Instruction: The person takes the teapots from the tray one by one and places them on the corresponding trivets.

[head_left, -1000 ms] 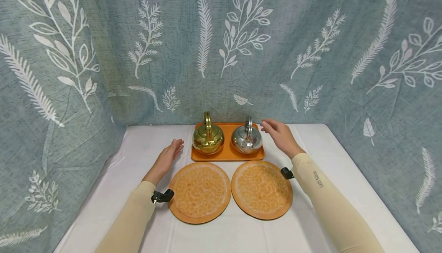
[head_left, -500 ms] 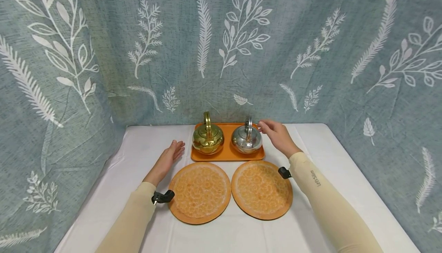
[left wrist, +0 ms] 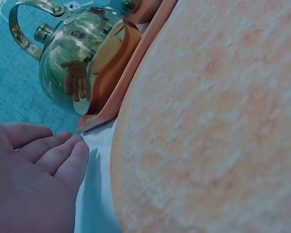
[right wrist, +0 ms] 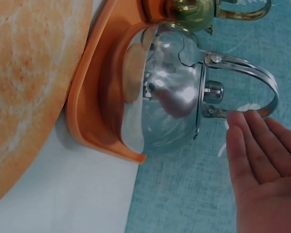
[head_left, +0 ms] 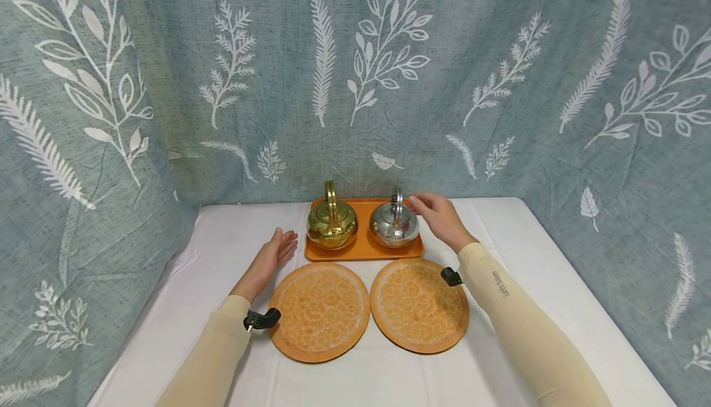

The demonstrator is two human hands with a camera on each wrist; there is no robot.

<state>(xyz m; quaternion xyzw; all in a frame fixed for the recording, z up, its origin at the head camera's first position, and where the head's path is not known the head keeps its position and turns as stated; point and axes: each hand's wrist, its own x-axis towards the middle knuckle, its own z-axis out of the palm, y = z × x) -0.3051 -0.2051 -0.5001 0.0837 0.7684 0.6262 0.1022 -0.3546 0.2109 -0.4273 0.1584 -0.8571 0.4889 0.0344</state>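
Note:
Two kettles stand on an orange tray (head_left: 363, 254) at the back of the table: a gold kettle (head_left: 332, 228) on the left and a silver kettle (head_left: 393, 228) on the right, both with upright hoop handles. My left hand (head_left: 266, 265) is held beside the gold kettle, apart from it, fingers extended and palm facing it, as its reflection in the left wrist view shows. My right hand (head_left: 441, 218) is at the right of the silver kettle, its fingertips close to the handle (right wrist: 269, 82); whether they touch it I cannot tell. Neither hand holds anything.
In front of the tray lie two round, bread-patterned flat pieces, the left round (head_left: 319, 311) and the right round (head_left: 419, 305), side by side. A white cloth (head_left: 389, 382) covers the table. A blue-green leaf-print curtain (head_left: 355, 86) hangs behind and at both sides.
My right hand has moved left, closer to the silver kettle's handle. The left hand stays nearly still, its fingers spread slightly more. The head view has shifted a little.

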